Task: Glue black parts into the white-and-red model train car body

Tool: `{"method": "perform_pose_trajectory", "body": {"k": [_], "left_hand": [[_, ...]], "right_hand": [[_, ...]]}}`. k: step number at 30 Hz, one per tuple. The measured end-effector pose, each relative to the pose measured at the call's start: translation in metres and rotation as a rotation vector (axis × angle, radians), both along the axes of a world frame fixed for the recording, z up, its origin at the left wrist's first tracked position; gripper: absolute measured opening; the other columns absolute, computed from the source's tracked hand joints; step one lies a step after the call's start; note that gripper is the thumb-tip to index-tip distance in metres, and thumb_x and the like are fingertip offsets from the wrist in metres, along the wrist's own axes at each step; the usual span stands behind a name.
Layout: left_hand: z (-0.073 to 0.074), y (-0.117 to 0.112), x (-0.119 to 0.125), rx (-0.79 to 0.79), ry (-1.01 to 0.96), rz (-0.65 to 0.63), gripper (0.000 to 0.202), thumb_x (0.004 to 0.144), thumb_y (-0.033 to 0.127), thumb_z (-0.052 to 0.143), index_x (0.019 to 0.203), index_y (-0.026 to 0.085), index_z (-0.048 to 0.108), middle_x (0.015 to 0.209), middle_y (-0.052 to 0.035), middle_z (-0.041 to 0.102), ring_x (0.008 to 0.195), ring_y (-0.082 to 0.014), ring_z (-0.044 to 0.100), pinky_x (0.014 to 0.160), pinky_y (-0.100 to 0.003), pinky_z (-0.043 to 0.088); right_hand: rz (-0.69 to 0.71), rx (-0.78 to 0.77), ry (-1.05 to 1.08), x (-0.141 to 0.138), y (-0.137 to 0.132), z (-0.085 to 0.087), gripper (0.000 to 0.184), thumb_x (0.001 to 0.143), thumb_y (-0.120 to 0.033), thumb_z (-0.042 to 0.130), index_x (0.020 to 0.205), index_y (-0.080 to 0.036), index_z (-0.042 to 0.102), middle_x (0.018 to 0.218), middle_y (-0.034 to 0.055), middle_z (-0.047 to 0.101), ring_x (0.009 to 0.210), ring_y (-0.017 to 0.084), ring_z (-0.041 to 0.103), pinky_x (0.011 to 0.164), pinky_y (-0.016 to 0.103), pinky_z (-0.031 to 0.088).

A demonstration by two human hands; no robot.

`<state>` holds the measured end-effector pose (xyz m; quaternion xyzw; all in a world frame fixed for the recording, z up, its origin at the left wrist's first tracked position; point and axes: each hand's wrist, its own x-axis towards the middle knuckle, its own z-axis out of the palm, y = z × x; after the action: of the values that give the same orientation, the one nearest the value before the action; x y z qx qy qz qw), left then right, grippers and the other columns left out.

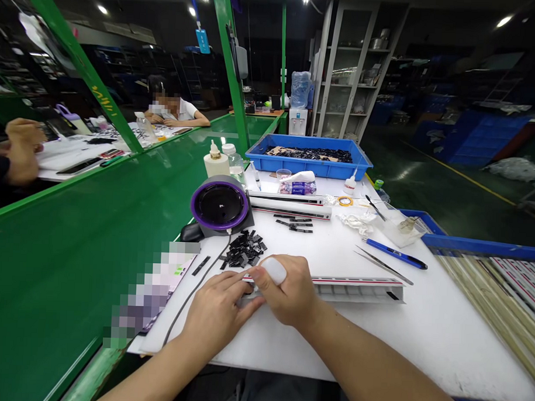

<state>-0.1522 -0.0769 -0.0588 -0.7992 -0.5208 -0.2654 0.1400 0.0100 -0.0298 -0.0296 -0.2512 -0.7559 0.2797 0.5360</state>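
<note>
A long white strip with a red edge line (356, 287) lies across the white table (420, 340) in front of me. My right hand (288, 292) is closed over its left end, thumb pressed on top. My left hand (220, 310) rests beside it, fingertips pinched against the same end of the strip. A pile of small black pieces (243, 249) sits just beyond my hands. Whatever small part lies under my fingertips is hidden.
A purple-rimmed round device (219, 206) with a grey cable stands behind the pile. Two more white strips (289, 205), tweezers (381, 264), a blue pen (395, 253), glue bottles (216, 160) and a blue bin (308, 155) lie further back. Other people work beyond the green conveyor (95, 235).
</note>
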Motion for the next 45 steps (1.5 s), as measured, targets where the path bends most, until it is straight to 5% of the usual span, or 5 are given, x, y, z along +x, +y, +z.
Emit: {"method": "perform_pose_trajectory", "body": {"k": [19,24,28,35,45], "left_hand": [[0.0,-0.001,0.0,-0.025,-0.002,0.008,0.03,0.085,0.046,0.059,0.078,0.019,0.068,0.089,-0.0072,0.075,0.087,-0.0242,0.068,0.077,-0.037,0.057],[-0.002,0.001,-0.002,-0.01,0.006,0.008,0.033,0.087,0.047,0.056,0.071,0.02,0.066,0.093,-0.008,0.075,0.086,-0.0234,0.069,0.074,-0.035,0.057],[-0.005,0.003,-0.004,0.007,0.007,-0.003,0.032,0.087,0.045,0.057,0.068,0.02,0.064,0.089,-0.0066,0.075,0.085,-0.0237,0.069,0.073,-0.035,0.056],[-0.009,0.002,-0.006,0.031,0.003,0.007,0.03,0.085,0.044,0.058,0.067,0.021,0.064,0.092,-0.0056,0.076,0.086,-0.0255,0.069,0.073,-0.038,0.056],[-0.006,0.0,-0.004,0.057,-0.005,0.02,0.029,0.084,0.044,0.06,0.066,0.021,0.064,0.088,-0.0058,0.076,0.083,-0.0254,0.069,0.072,-0.037,0.056]], "right_hand": [[0.029,-0.119,0.127,0.009,0.001,0.006,0.04,0.094,-0.043,0.054,0.065,-0.015,0.06,0.057,0.0012,0.053,0.051,0.012,0.048,0.051,0.024,0.038],[-0.021,-0.467,0.751,0.055,0.03,0.034,0.041,0.088,-0.053,0.057,0.075,-0.015,0.065,0.053,-0.0009,0.05,0.042,0.009,0.043,0.038,0.02,0.034],[0.043,-0.638,0.898,0.116,0.057,0.048,0.025,0.071,-0.041,0.073,0.077,-0.018,0.065,0.07,0.0031,0.061,0.061,0.013,0.059,0.044,0.018,0.045],[-0.059,-0.689,0.543,0.172,0.104,0.023,0.032,0.063,-0.035,0.076,0.09,-0.021,0.065,0.091,0.0039,0.065,0.083,0.018,0.062,0.066,0.028,0.053],[-0.124,-0.533,-0.242,0.155,0.14,-0.006,0.03,0.061,-0.027,0.074,0.086,-0.013,0.067,0.069,-0.0012,0.059,0.068,0.017,0.056,0.066,0.027,0.043]]}}
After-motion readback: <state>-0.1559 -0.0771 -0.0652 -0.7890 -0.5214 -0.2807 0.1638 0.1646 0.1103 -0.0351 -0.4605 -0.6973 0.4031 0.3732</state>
